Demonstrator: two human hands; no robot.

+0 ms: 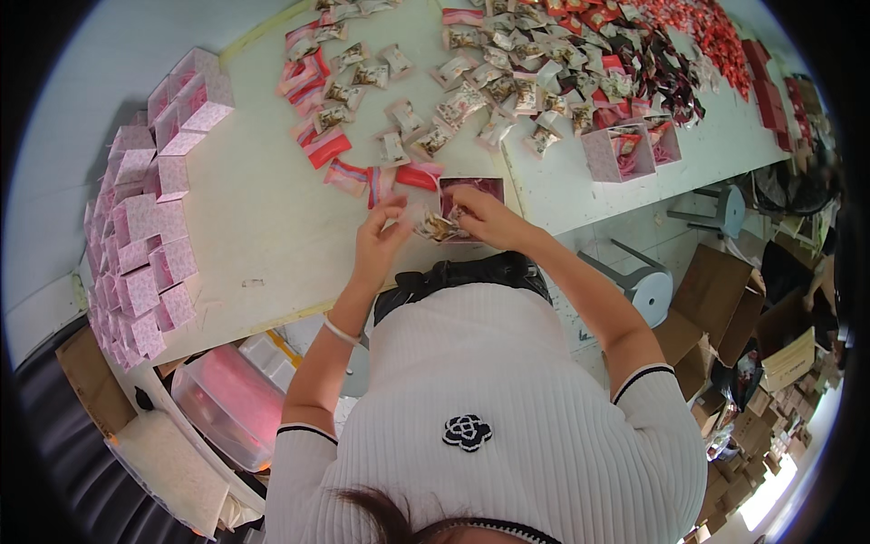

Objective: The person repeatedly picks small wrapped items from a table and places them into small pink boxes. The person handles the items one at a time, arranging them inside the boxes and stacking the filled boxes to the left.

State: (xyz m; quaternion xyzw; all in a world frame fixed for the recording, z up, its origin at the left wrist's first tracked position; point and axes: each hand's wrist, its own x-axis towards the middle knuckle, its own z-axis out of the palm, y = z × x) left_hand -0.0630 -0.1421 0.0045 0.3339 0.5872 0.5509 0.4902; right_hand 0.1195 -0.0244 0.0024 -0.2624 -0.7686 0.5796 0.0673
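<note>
A small pink patterned box (pixel 503 194) with pink filler inside stands at the table's near edge. My right hand (pixel 484 216) reaches over it, its fingers bent at the opening and touching a clear-wrapped sweet (pixel 435 227). Just left of the box, my left hand (pixel 386 234) has its thumb and fingertips close to the same wrapper; whether it grips the wrapper is not clear. Red and pink striped packets (pixel 416 177) lie directly beyond my hands, beside several wrapped sweets (pixel 406 117). Two joined pink boxes (pixel 618 155) holding filler and packets stand to the right.
Stacked pink boxes (pixel 144 217) line the table's left end. Heaped sweets and red packets (pixel 707 41) cover the far right. Stools (pixel 651 296) and open cardboard cartons (pixel 720 292) stand on the floor at right. A plastic tub (pixel 231 401) sits below the table at left.
</note>
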